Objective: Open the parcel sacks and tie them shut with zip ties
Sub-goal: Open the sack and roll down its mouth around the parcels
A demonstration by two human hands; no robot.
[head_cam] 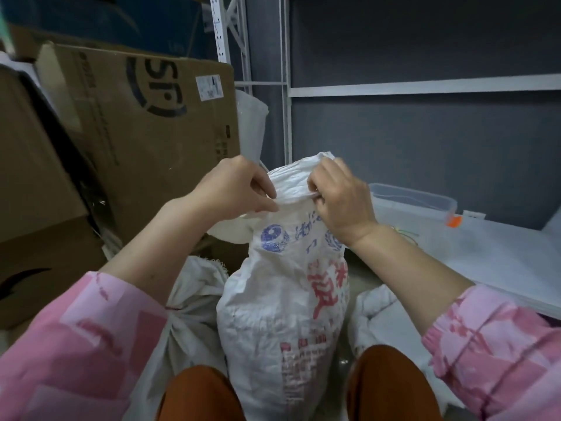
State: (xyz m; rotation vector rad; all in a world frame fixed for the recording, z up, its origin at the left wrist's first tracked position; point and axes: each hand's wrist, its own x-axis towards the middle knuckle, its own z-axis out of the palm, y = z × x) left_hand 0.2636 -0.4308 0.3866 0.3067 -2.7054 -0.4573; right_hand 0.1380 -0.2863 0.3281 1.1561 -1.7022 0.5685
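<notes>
I see a white woven sack (285,299) standing upright between my knees, printed with a blue round logo and red characters too creased to read. My left hand (233,189) and right hand (340,202) each pinch its gathered neck. Left of the sack, a cardboard box (145,117) reads "SF".

1. A parcel depot or stockroom, by the look of it.
2. Big courier-marked cardboard boxes (145,117) are stacked on the left.
3. White metal racking (287,86) stands against a dark wall.
4. Woven white sacks (285,299) crowd the floor.
</notes>
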